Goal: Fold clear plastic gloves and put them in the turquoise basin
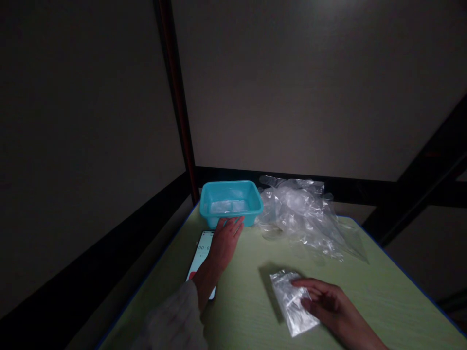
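My right hand (pixel 330 304) pinches a small folded packet of clear plastic (pixel 292 304) by its right side, just over the front of the table. Reaching forward, my left hand (pixel 226 240) has its fingers stretched out at the near wall of a turquoise plastic basin (pixel 251 212); whether they touch it I cannot tell. Flat, clear plastic pieces (pixel 228 206) lie inside the basin. Below my left hand and forearm lies a phone (pixel 200 256) with a timer on its lit screen, partly covered.
A loose heap of clear plastic film, some of it glove-shaped (pixel 299 206), spreads over the back right of the light green table (pixel 248 311). The table has a blue edge. Walls (pixel 310 97) stand behind and to the left, with a dark post at the corner.
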Action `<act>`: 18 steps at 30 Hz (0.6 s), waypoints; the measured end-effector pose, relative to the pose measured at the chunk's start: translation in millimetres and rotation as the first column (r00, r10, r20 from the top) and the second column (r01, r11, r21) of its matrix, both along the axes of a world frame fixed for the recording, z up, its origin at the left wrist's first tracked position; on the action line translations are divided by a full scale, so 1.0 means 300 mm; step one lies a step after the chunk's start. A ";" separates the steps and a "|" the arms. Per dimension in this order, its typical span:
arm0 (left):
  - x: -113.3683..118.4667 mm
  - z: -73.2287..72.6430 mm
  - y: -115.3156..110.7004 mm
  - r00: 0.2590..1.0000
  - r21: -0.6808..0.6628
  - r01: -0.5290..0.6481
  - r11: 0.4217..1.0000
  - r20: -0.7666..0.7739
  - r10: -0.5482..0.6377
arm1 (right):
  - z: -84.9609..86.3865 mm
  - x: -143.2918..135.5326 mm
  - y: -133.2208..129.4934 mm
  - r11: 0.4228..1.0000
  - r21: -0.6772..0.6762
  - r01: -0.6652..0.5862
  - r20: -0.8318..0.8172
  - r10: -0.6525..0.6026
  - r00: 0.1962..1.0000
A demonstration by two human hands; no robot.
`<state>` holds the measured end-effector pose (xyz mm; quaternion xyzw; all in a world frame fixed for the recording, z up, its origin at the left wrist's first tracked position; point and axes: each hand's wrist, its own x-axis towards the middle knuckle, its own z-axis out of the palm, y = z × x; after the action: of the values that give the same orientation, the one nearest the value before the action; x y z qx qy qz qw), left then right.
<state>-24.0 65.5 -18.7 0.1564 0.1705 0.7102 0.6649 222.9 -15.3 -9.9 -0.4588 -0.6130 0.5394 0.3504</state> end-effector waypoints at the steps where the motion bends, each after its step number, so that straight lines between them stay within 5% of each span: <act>1: 0.009 0.000 -0.002 1.000 0.001 0.003 1.000 0.000 -0.003 | 0.001 0.001 0.000 1.000 -0.001 -0.001 -0.002 0.001 1.000; 15: 0.073 -0.006 -0.206 0.994 0.134 0.102 0.986 0.024 -0.106 | 0.115 0.080 -0.031 0.989 -0.049 0.139 -0.079 -0.142 0.987; 18: 0.102 -0.005 -0.247 0.987 0.083 0.154 0.985 0.023 -0.156 | 0.131 0.124 -0.038 0.965 -0.021 0.261 -0.099 -0.262 0.960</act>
<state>6.5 -8.5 -20.3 0.1854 0.1191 0.6648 0.7138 260.2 -26.6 29.4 -0.5094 -0.5264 0.5133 0.4472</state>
